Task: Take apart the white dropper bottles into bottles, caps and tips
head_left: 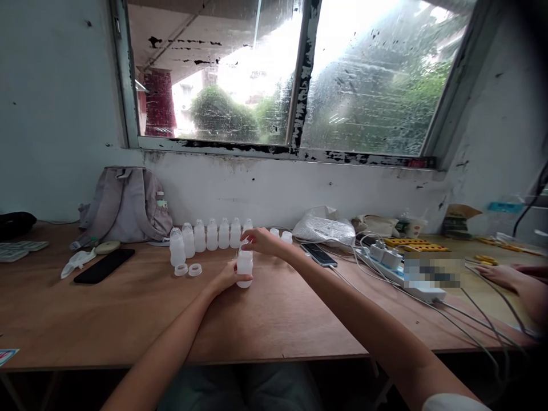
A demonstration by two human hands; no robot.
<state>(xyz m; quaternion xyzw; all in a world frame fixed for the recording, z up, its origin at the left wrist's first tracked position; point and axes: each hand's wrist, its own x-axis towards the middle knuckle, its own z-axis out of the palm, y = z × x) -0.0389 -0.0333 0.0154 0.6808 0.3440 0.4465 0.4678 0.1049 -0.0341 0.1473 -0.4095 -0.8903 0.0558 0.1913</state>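
My left hand (226,277) is wrapped round the lower part of a frosted white baby bottle (245,264), which stands upright at the middle of the table. Over the bottle's top, the fingers of my right hand (260,242) are pinched together; what they grip there is too small to make out. Behind and to the left is a row of several similar bottles (212,235) with clear domed caps, partly hidden by my right hand. Two white rings (195,270) lie flat in front of the row. White open-topped pieces (286,237) stand beyond my right wrist.
A grey backpack (124,208) leans on the wall, with a black phone (105,266) before it. To the right are a plastic bag (324,225), another phone (319,254) and a power strip (422,290) with trailing cables. Another person's hand (499,277) rests at far right.
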